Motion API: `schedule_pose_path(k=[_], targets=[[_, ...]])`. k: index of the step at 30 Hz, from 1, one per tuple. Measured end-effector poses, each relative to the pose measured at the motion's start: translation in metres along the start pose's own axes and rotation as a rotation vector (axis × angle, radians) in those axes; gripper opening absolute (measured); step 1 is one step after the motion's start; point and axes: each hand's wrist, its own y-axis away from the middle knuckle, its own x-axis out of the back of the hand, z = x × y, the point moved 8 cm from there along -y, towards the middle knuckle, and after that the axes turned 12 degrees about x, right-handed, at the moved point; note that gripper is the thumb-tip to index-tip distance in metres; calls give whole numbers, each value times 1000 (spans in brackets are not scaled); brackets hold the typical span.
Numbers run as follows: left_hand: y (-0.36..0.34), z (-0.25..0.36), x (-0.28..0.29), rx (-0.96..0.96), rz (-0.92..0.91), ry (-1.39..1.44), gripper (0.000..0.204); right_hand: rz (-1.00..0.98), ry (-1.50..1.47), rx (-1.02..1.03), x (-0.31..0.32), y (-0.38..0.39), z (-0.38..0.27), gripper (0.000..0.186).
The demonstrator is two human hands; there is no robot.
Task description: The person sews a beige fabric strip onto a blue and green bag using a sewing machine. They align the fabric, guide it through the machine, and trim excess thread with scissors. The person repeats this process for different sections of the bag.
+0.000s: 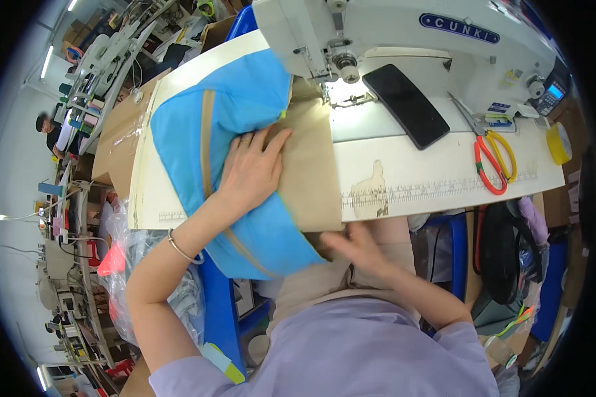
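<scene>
Blue-and-tan fabric [245, 139] is pressed flat by the open left hand [251, 169] at the sewing machine [404, 40]; its six-o'clock edge is apparently pinched by the right hand [351, 245]. Alignment under way; steady feeding required next.
</scene>
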Motion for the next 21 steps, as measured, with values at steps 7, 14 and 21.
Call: schedule_pose_path(k=[7, 14, 21], targets=[[-23, -59, -17, -136, -292, 150, 55, -113, -245, -198, -61, 33, -25, 36], [-35, -25, 5, -61, -353, 342, 49, -163, -54, -369, -54, 39, -41, 41], [-14, 46, 12, -387, -76, 310, 45, -87, -58, -183, -42, 27, -83, 26]])
